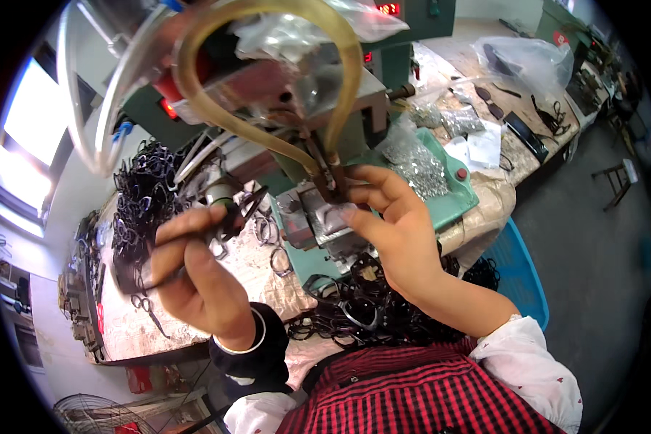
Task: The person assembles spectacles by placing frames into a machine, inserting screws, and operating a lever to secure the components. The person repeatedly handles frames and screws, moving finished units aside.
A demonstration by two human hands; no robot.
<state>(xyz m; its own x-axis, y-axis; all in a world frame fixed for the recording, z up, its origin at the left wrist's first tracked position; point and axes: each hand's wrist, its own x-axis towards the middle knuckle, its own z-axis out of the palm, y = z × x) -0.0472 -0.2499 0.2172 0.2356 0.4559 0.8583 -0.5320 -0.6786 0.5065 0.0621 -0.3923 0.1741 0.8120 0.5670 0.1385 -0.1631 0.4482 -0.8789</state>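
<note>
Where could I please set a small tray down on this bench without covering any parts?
Bare benchtop shows below the left hand, beside the dark frame pile. Crowded: around the green machine, where the right hand works, and the black frame heap beneath it.

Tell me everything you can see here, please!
machine: one, green and grey, middle of the bench
hose: one, yellowish, looping over the machine
black frames: a big pile, left on the bench
more black frames: a heap, on the lap
small metal parts: a silvery pile, on the green tray
plastic bag: one, clear, far right bench
blue bin: one, right of the bench
left hand: holds a dark frame piece
right hand: fingers at the machine's clamp
</note>
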